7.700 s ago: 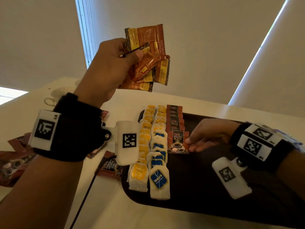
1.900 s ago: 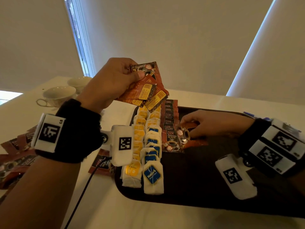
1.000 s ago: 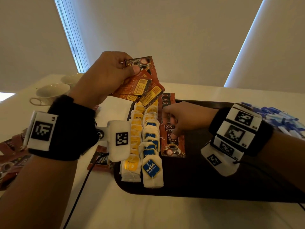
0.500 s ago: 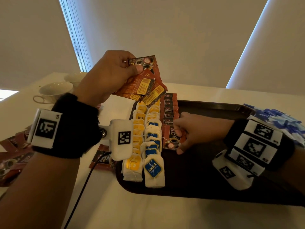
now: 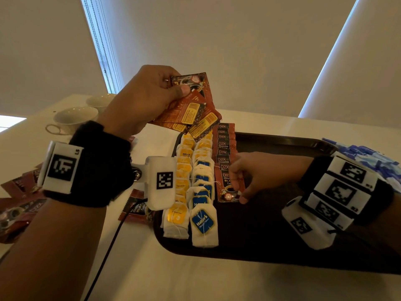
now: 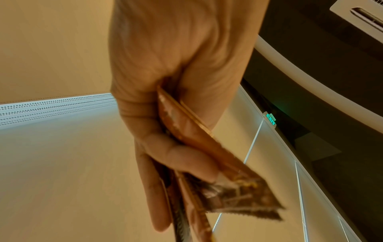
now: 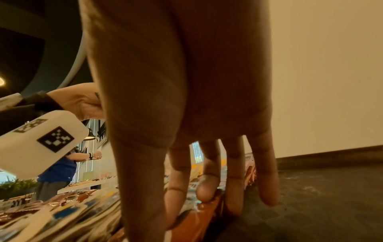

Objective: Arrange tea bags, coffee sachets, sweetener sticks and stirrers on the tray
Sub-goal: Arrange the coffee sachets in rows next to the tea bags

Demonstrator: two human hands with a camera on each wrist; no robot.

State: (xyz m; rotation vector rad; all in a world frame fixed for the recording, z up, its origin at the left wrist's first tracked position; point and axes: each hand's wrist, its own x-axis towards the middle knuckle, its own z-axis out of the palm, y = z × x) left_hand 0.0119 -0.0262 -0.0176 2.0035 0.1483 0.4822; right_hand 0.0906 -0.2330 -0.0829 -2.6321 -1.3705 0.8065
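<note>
My left hand (image 5: 176, 88) is raised above the tray's far left corner and grips a fan of brown coffee sachets (image 5: 191, 109), thumb on top; the left wrist view shows the fingers curled round the coffee sachets (image 6: 217, 176). A row of coffee sachets (image 5: 224, 146) lies on the dark tray (image 5: 271, 240), beside two rows of tea bags (image 5: 195, 192). My right hand (image 5: 238, 187) rests on the front sachet (image 5: 226, 192) of that row. Its fingertips (image 7: 207, 194) press down on the front sachet (image 7: 199, 226), fairly straight.
Blue sweetener sticks (image 5: 368, 157) are heaped past the tray's right end. Two white cups (image 5: 73, 116) stand at the far left of the table. Loose coffee sachets (image 5: 19, 205) lie left of the tray, one (image 5: 134, 207) beside its edge. A black cable (image 5: 108, 253) runs across the table.
My right hand laid one more sachet at the front of the coffee row and has stayed pressing on it for the last half second. The left hand's fan has come lower and holds fewer sachets.
</note>
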